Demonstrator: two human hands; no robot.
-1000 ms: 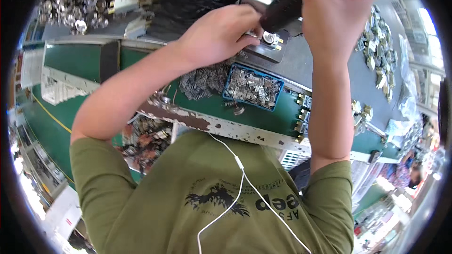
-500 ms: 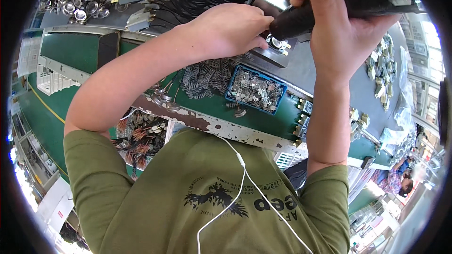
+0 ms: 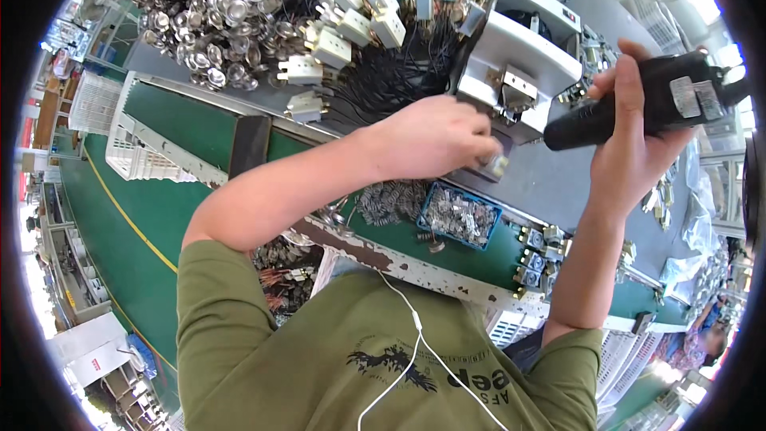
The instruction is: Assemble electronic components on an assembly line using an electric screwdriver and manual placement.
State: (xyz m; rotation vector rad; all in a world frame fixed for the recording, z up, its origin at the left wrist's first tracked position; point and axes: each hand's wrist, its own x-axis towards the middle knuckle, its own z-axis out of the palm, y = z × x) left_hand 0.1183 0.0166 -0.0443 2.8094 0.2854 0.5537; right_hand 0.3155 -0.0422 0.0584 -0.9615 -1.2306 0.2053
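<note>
Since half a second ago, the driver [image 3: 638, 104] has swung off the work to the right and now lies level, tip pointing left. Near, at frame centre, the left hand [image 3: 435, 140] pinches a small metal part [image 3: 496, 164] against the fixture [image 3: 519, 72]. Farther, upper right, the right hand [image 3: 638, 152] wraps the driver, tip just right of the part.

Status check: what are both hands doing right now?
Left hand pinching small metal part at grey fixture. Right hand gripping black power screwdriver, tip just off the fixture. Nothing between them.
</note>
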